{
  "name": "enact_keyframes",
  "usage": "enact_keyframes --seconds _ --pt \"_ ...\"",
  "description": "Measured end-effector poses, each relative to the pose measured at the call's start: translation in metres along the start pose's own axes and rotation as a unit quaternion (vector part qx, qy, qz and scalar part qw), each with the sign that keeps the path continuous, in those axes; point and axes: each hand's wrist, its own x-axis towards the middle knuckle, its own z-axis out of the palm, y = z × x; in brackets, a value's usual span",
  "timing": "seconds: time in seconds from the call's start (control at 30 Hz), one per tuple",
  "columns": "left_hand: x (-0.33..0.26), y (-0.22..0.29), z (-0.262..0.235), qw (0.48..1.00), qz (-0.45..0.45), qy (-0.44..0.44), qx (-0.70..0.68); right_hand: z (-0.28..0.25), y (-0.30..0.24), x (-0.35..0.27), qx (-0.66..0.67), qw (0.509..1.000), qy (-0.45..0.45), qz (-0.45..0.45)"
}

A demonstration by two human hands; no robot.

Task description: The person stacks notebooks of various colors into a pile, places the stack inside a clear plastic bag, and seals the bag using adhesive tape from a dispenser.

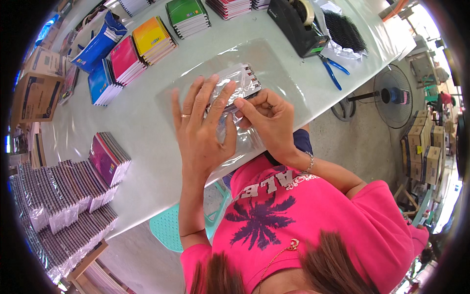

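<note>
A small spiral-bound notebook (pixel 246 89) in glossy clear plastic lies in front of me on a clear plastic sheet (pixel 259 54). My left hand (pixel 201 125) rests over its left part with the fingers spread, a ring on one of them. At its near right edge, my right hand (pixel 269 120) is closed in a pinch on the clear plastic wrapper (pixel 234 74). The black spiral coil shows along the notebook's right side. My hands hide much of the cover and the near edge.
Spiral notebooks in yellow (pixel 149 36), pink (pixel 125 56), blue (pixel 100 83) and green (pixel 186 14) stand in stacks beyond. A tape dispenser (pixel 298 29), blue-handled pliers (pixel 334 73) and black coils (pixel 345 32) lie far right. Wrapped notebooks (pixel 54 196) pile up left; a fan (pixel 391 95) stands right.
</note>
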Motion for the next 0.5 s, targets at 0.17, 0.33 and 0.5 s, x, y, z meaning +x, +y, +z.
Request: enact_keyframes --seconds 0.17,0.33,0.5 --pt "0.002 -0.002 -0.001 0.998 -0.003 -0.015 -0.057 -0.008 0.022 0.001 -0.108 0.993 0.023 -0.050" --pt "0.026 0.007 -0.011 0.998 -0.021 -0.059 -0.018 -0.038 0.023 -0.002 -0.278 0.944 -0.100 0.149" --pt "0.054 0.012 -0.003 0.992 -0.016 -0.104 -0.064 -0.040 0.017 -0.016 0.044 0.846 -0.397 0.353"
